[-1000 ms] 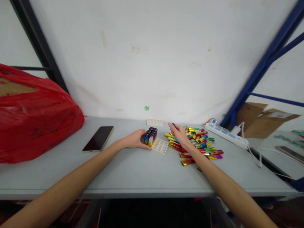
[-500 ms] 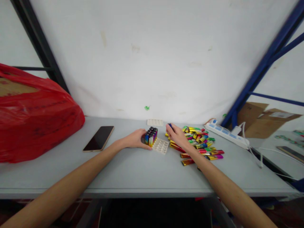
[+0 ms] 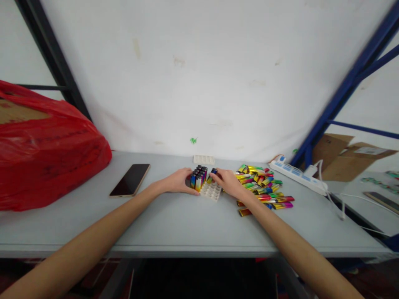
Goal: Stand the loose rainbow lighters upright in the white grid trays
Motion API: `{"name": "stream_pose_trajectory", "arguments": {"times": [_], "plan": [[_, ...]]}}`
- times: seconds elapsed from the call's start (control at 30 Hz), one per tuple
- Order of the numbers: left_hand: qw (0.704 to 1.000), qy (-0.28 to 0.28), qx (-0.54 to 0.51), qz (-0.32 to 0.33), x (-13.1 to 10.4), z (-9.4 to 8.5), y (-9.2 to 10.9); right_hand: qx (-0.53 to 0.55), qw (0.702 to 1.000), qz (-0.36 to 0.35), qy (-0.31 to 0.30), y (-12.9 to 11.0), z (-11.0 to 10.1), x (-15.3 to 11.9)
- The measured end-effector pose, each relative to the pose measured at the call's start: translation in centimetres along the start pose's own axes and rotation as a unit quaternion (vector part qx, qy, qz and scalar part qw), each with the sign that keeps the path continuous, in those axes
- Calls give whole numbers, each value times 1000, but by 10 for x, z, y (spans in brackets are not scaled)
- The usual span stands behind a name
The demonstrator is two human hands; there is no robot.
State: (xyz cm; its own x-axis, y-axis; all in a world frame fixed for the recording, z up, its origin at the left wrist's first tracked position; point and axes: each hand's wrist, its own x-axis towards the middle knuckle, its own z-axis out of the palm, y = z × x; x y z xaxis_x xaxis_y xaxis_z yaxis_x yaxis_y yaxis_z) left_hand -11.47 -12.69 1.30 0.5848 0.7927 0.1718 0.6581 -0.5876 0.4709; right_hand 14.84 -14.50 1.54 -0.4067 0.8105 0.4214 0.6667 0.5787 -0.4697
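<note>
Positions on the desk: the cream tray sits between our two hands, nearer the far edge than the front edge, about midway between the side edges. The standing lighters rise as a tight block from the tray's left part; bare pockets show on its right part.

Right hand: fingers closed in a pinch on the single lighter, near its dark top. The piece lies just left of the palm, above the tray's far side and just right of the block. Long axis: close to upright, top leaning slightly toward the right hand and the far edge, lower end toward the block. We cannot tell whether that end touches a pocket.

Left hand: fingers curved around the block's left side, thumb at its near side, gripping it. The right hand is the nearer to the single lighter; the block stands between that piece and the left palm.

Loose lighters lie flat in a heap to the right, long axes mixed. A second tray rests by the far edge.
</note>
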Motion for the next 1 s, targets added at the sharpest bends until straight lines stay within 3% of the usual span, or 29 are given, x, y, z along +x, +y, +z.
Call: {"name": "stream_pose_trajectory", "arguments": {"times": [0.2,0.33,0.47,0.57,0.7,0.8,1.0], "plan": [[1000,-9,26,2,1,0,-1,-62,997,-40,-34,-2,8,4],[1000,-4,27,0,0,-1,1,-60,995,-63,-53,4,-3,1],[1000,-11,26,-1,0,-1,3,-88,994,-69,-17,30,-32,-4],[999,-11,30,-6,0,-2,3,-149,987,-55,-30,59,-48,-6],[1000,-9,21,-4,0,-2,3,-180,981,-11,-71,85,-52,-7],[1000,-9,22,-2,0,-2,2,-186,976,3,-111,88,-48,-5],[1000,-11,27,-7,0,-1,1,-208,972,-1,-107,82,-47,-4]]}}
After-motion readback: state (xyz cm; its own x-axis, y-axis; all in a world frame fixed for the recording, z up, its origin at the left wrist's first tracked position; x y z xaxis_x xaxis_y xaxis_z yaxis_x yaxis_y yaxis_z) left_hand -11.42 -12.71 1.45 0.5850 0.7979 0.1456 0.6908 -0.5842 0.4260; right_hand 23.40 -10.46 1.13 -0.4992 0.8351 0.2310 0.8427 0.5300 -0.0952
